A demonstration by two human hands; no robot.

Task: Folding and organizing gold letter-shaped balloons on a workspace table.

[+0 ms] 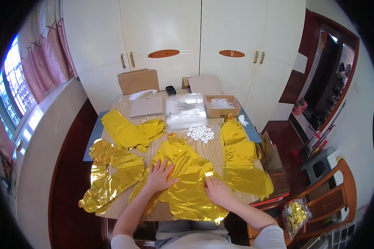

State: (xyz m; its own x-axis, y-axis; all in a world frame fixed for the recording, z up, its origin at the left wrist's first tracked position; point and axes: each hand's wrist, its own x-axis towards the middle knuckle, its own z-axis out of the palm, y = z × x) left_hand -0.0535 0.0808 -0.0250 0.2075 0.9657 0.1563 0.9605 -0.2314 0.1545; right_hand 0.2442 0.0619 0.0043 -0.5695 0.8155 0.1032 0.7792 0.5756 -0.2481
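A flat, uninflated gold foil balloon (187, 166) lies across the near middle of the table, its lower edge close to my body. Spread flat on its left part is my left hand (158, 176), open, fingers apart. My right hand (218, 192) is at the balloon's right side, its fingers bent and closed on the foil; the fingertips are partly hidden. More flat gold foil pieces surround it: one wrinkled piece (122, 176) to the left, another (122, 128) at the far left, and a long one (240, 155) on the right.
Beyond the balloon lie a pile of white rings (200, 134), a stack of clear plastic bags (186, 114) and a small cardboard box (222, 108). Cardboard sheets (147, 107) and a black object (171, 90) are farther back. A wooden chair (340, 191) holding a bagged gold item (296, 216) stands at right.
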